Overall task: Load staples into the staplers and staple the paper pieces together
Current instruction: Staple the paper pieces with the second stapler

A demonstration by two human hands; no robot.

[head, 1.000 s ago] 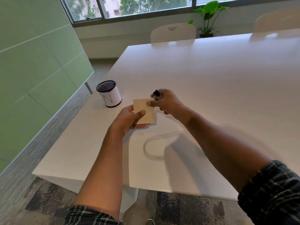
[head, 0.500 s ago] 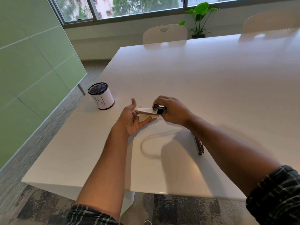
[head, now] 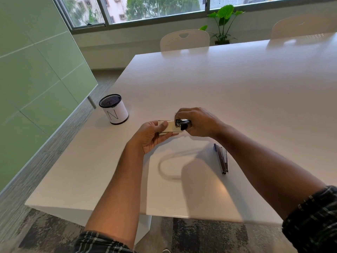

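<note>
Above the white table (head: pixel 237 92), my left hand (head: pixel 151 136) holds the small cream paper pieces (head: pixel 170 127), thumb on top and fingers underneath. My right hand (head: pixel 197 122) grips a small black and silver stapler (head: pixel 182 123), whose jaws sit over the right end of the papers. A second stapler (head: pixel 222 157), purple and metal, lies open and flat on the table under my right forearm.
A black mesh pen cup (head: pixel 114 111) with a white label marked N stands at the table's left edge. White chairs (head: pixel 184 40) and a potted plant (head: pixel 223 24) are at the far side. A green wall panel (head: pixel 36 79) runs along the left.
The papers went from upright to flat. My left thumb has closed on top of them, and the stapler in my right hand now straddles their right end. The camera view shifted, revealing the purple stapler.
</note>
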